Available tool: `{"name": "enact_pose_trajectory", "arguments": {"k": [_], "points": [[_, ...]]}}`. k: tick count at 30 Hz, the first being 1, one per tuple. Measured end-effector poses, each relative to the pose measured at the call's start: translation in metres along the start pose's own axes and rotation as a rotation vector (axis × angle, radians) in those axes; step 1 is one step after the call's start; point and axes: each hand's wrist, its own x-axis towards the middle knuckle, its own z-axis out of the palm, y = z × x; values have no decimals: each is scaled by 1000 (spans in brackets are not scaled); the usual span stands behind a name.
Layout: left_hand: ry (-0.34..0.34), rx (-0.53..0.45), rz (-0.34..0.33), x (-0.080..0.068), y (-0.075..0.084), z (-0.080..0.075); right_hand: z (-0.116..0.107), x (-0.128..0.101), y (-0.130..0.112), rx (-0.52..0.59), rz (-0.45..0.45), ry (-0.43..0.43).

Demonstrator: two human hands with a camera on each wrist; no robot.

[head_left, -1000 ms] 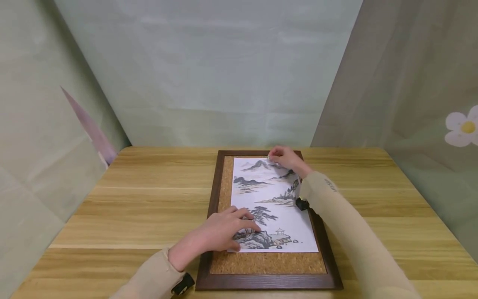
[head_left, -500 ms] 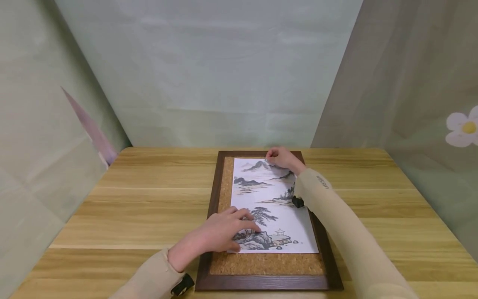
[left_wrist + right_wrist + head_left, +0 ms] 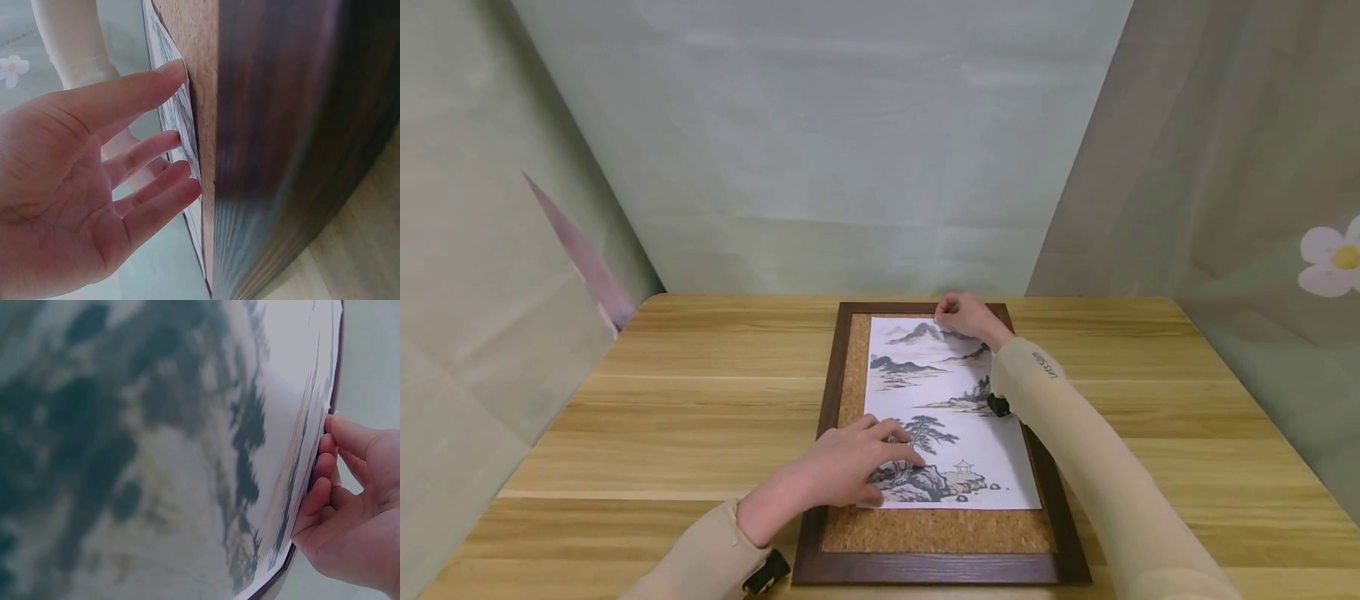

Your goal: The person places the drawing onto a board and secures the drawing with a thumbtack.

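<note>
Your left hand (image 3: 838, 467) lay flat, its straight fingers (image 3: 164, 144) pressing the near left part of the landscape print (image 3: 943, 417), which lay on the cork board (image 3: 925, 529) on the tabletop (image 3: 700, 392); your right hand (image 3: 964, 317) pinched the print's far edge with curled fingers (image 3: 322, 487)

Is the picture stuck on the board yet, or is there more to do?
Done: the landscape print already lies flat and straight on the cork board. In hand: the left hand presses its lower left part, while the right hand works at the top edge. Left: no pins or tape are visible, so fastening looks unfinished.
</note>
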Motion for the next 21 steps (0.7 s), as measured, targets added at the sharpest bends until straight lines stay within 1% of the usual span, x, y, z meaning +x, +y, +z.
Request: {"name": "enact_pose_trajectory", "arguments": {"k": [5,16,21], "points": [[8,10,9,0,0,0,0,0,0,-8,-1,6],[-8,0,-5,0,-1,0,2,1,-2,-1,4,19],[-10,6,-5,0,-1,0,2,3,-2,-20,-10,21]]}}
